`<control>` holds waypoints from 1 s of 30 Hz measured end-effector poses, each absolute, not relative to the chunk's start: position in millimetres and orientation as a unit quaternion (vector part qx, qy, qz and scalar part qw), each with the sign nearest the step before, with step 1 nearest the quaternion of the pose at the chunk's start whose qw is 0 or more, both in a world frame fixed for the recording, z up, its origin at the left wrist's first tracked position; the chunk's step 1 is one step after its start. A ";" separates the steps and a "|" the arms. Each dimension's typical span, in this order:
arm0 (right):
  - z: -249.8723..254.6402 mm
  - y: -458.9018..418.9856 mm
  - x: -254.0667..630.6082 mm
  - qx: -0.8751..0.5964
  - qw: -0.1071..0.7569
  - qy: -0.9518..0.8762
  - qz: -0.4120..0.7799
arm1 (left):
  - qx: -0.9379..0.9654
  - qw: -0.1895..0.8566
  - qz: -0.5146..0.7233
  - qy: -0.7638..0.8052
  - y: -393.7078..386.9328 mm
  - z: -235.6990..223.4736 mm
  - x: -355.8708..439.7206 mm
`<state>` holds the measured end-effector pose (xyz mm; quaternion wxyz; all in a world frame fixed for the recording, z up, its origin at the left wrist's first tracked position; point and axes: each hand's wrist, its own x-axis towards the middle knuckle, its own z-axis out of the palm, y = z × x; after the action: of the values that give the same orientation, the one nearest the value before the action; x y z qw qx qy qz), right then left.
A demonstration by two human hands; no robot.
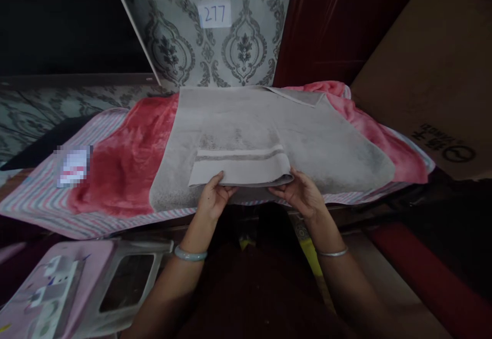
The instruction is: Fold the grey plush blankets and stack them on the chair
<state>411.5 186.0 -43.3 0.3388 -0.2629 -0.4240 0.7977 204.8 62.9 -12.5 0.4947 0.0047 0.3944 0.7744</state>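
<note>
A folded grey towel (pixel 240 167) with a pale band and a darker stripe lies across a larger grey cloth (pixel 230 108). At its near edge, my left hand (pixel 215 195) has the thumb on top and the fingers curled underneath. My right hand (pixel 302 193) holds the near right corner, where the folded layers show at the side. Both hands are closed on the towel, with the fingertips partly hidden below it. The grey cloth covers a red plush blanket (pixel 119 160), and its far right corner is folded over.
A striped sheet (pixel 49 200) lies beneath the blanket. A dark screen (pixel 69 21) stands at back left, a cardboard box (pixel 434 72) at right. Below left are a power strip (pixel 56 293) on a pink surface (pixel 84 257) and a pale frame-like piece (pixel 154 272).
</note>
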 end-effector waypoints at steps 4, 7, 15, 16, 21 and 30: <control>-46.8 188.9 408.6 -0.259 0.373 -0.382 0.805 | 0.010 0.500 0.784 0.368 59.3 -8.9 198.7; -46.2 192.7 409.7 -0.251 0.359 -0.372 0.818 | 0.036 0.488 0.805 0.335 48.0 -5.9 184.4; -43.3 212.4 408.9 -0.247 0.278 -0.504 0.779 | 0.018 0.506 0.790 0.345 24.9 -4.1 125.6; -41.5 217.0 406.6 -0.241 0.271 -0.508 0.781 | 0.020 0.518 0.775 0.360 26.3 -2.8 117.4; -31.4 239.7 386.6 -0.191 0.276 -0.411 0.848 | 0.052 0.552 0.702 0.448 51.3 10.6 81.8; -30.9 272.5 360.0 -0.171 0.306 -0.298 0.888 | 0.144 0.468 0.628 0.604 120.1 17.5 45.9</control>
<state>360.0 272.5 -30.9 0.3058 -0.1707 -0.2982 0.8879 45.9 120.1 17.5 0.4682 0.1443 0.6042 0.6284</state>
